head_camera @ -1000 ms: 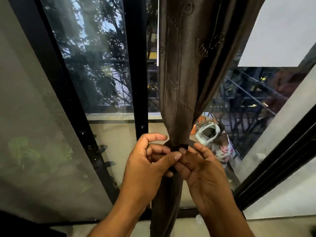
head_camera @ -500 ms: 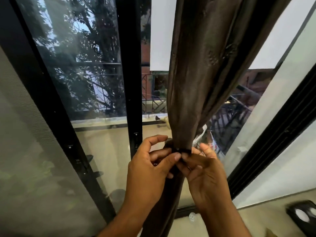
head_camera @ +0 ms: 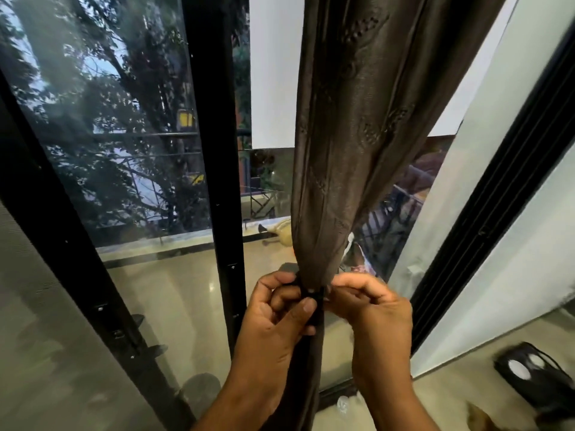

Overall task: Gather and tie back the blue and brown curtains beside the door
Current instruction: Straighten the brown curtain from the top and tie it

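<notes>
Low in the frame's centre, left hand (head_camera: 273, 318) and right hand (head_camera: 370, 303) pinch the dark tie (head_camera: 312, 294) around the gathered brown curtain (head_camera: 336, 169); best kept snug while fastening.

The curtain (head_camera: 348, 135) was dark brown with a faint stitched motif, its tie band (head_camera: 312, 294) black, and the door frame (head_camera: 214, 150) black around glass.

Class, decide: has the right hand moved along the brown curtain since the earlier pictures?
No. The right hand stays pinching the tie on the brown curtain's gathered waist.
</notes>
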